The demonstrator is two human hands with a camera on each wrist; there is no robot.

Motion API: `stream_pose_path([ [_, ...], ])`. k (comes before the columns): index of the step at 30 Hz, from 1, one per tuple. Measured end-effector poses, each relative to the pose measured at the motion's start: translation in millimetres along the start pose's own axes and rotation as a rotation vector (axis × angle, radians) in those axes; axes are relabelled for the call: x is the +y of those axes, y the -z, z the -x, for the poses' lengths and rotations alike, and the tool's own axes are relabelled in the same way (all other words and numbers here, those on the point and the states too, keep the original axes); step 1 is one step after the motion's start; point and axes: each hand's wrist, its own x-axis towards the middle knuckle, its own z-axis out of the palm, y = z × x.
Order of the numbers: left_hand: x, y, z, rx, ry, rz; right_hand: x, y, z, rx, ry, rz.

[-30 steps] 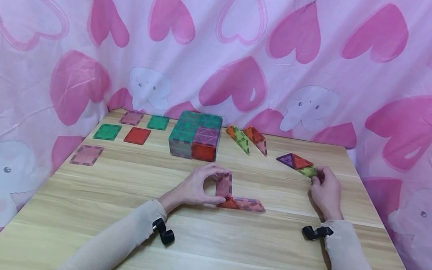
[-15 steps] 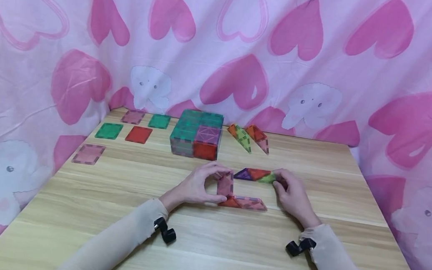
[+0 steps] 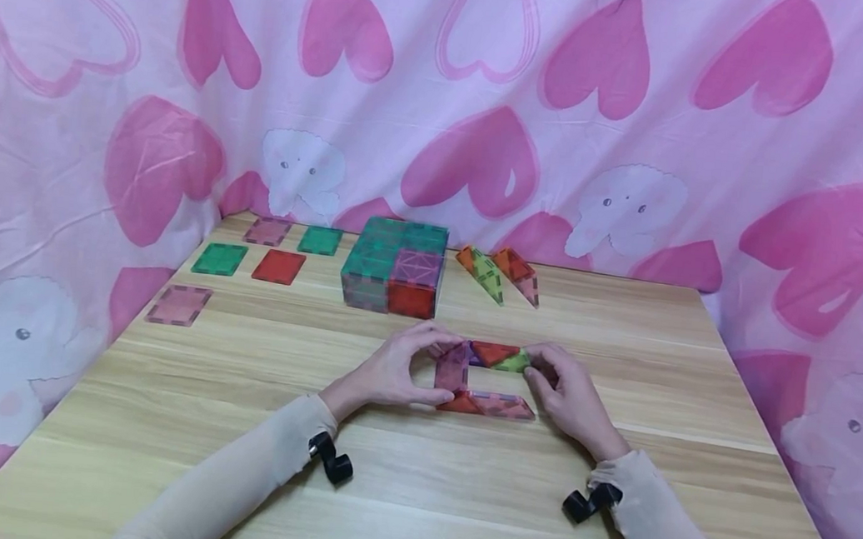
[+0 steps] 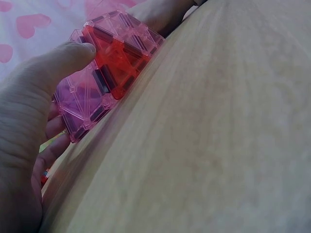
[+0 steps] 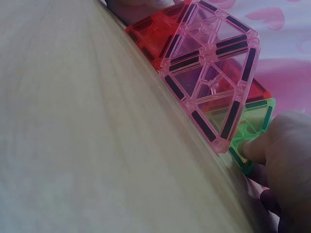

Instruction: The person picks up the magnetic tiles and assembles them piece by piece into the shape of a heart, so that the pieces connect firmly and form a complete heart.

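My left hand [image 3: 390, 371] spans a pink square magnetic tile [image 3: 453, 369], with its thumb on the near side and its fingers at the far side. A near strip of triangular tiles, red [image 4: 119, 63] then pink [image 3: 500, 405], stands on edge and extends right from that square. Behind it is a second strip of purple, red [image 3: 493, 354] and yellow-green [image 3: 517, 361] triangles, its purple end at the square's far side. My right hand [image 3: 569, 396] pinches the yellow-green triangle [image 5: 252, 121] at this strip's right end. Whether the purple end touches the square is hidden by my left fingers.
A low block of green, purple and red tiles [image 3: 372, 257] stands at the back. Right of it are two tile strips, yellow-green [image 3: 485, 277] and red-pink [image 3: 519, 276]. Several flat square tiles, one red [image 3: 279, 267], lie on the left of the wooden table [image 3: 416, 486].
My right hand has brought the purple, red and yellow-green strip leftward from the table's right side to the pink square. My left hand has kept its place on the square.
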Motion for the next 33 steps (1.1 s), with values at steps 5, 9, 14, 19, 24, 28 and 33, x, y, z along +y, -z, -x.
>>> stream_pose_path([
  [5,1.3,0.0,0.9,0.038,0.011,-0.021,1,1,-0.4,-0.009,-0.02,0.016],
  [9,0.1,4.3,7.2,0.199,-0.096,-0.033,2,0,0.5,-0.016,-0.034,0.026],
  [14,-8.9,26.9,26.1,0.438,-0.195,-0.092,3,-4,1.6,-0.035,-0.047,0.03],
  [19,-28.3,69.5,51.6,0.586,-0.152,-0.179,2,-2,0.9,-0.048,-0.077,0.03],
  [24,-51.0,121.1,79.8,0.697,-0.094,-0.227,2,1,0.3,-0.057,-0.077,0.029],
  [28,-66.1,158.0,99.8,0.691,0.049,-0.302,6,5,2.7,-0.071,-0.08,0.01],
  [33,-78.3,190.0,115.7,0.59,0.234,-0.427,9,10,4.2,-0.106,-0.089,-0.052],
])
